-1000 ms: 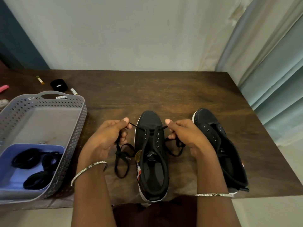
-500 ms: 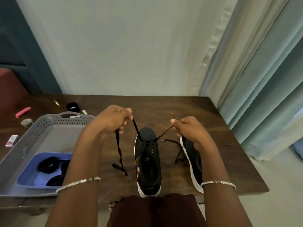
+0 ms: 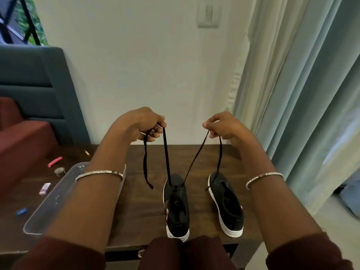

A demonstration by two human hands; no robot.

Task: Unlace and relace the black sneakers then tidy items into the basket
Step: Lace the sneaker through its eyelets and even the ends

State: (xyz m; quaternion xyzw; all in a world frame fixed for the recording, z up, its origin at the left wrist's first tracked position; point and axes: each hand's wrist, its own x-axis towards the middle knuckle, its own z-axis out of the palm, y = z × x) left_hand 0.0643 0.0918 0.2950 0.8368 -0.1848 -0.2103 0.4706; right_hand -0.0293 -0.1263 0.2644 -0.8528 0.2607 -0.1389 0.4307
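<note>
Two black sneakers with white soles stand on the brown table [image 3: 140,211]. The left sneaker [image 3: 176,209] has a black lace [image 3: 166,152] running up from its front eyelets. My left hand [image 3: 142,123] pinches one end of that lace high above the shoe, and a loose tail hangs below the fingers. My right hand [image 3: 222,126] pinches the other end at the same height, its tail dropping toward the right sneaker [image 3: 226,203]. The right sneaker carries no lace that I can see. The grey perforated basket [image 3: 64,186] sits at the left, mostly hidden behind my left forearm.
Small items lie on the table's left side: a pink clip [image 3: 55,161], a tape roll [image 3: 59,171], a pink-white eraser [image 3: 45,188], a blue piece [image 3: 21,211] and a yellow stick [image 3: 87,152]. A curtain [image 3: 303,94] hangs close on the right, a wall behind.
Both hands have risen well above the table, pulling the lace ends up and taut from the left sneaker. The view has tilted upward, so the basket's inside is out of sight.
</note>
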